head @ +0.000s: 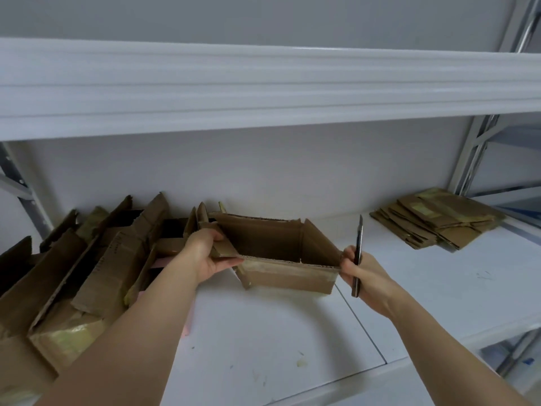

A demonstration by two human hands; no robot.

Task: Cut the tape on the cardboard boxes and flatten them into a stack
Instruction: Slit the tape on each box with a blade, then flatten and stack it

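An open brown cardboard box (pixel 287 275) stands on the white shelf in the middle of the view, its flaps up and tape along its near rim. My left hand (pixel 205 253) grips its left end, fingers around a side flap. My right hand (pixel 361 273) touches the box's right corner and holds a dark utility knife (pixel 357 253) upright, blade pointing up. At the far right lies a stack of flattened boxes (pixel 436 219).
Several unflattened boxes (pixel 87 271) crowd the left side of the shelf (pixel 292 341), flaps standing up. An upper shelf board (pixel 263 86) hangs overhead. A metal upright (pixel 474 153) stands at the right. Bare shelf surface lies between the box and the flat stack.
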